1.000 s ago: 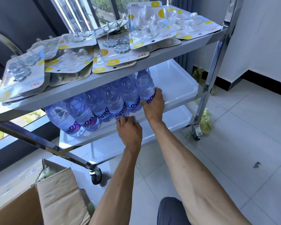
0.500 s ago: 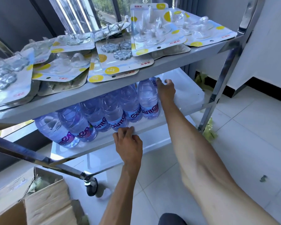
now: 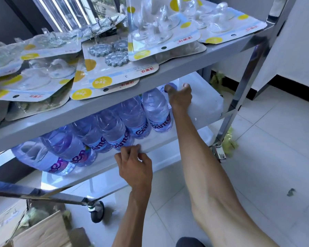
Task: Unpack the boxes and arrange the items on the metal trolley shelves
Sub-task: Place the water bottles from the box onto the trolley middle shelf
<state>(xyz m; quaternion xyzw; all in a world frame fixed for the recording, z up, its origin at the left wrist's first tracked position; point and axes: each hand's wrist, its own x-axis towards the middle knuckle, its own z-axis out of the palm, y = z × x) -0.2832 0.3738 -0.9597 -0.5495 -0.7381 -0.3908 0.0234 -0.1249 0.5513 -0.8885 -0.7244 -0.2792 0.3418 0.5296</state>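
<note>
Several clear water bottles (image 3: 111, 129) with purple labels lie side by side on the trolley's middle shelf (image 3: 169, 139), caps pointing to the back. My right hand (image 3: 179, 98) reaches deep under the top shelf, its fingers curled around the neck end of the rightmost bottle (image 3: 156, 111). My left hand (image 3: 135, 166) grips the front lip of the middle shelf, just in front of the bottle bases. Blister packs of clear suction hooks (image 3: 112, 65) cover the top shelf (image 3: 177, 68).
An open cardboard box (image 3: 39, 232) stands on the floor at the lower left, beside a black castor (image 3: 96, 211). The trolley's steel post (image 3: 248, 72) rises at the right. To the right of the bottles lies bare white shelf (image 3: 207, 102). Green scraps (image 3: 228, 141) lie by the far wheel.
My right hand has moved from the base of the rightmost bottle at the shelf's front to its neck end deep inside. My left hand has stayed on the shelf's lip.
</note>
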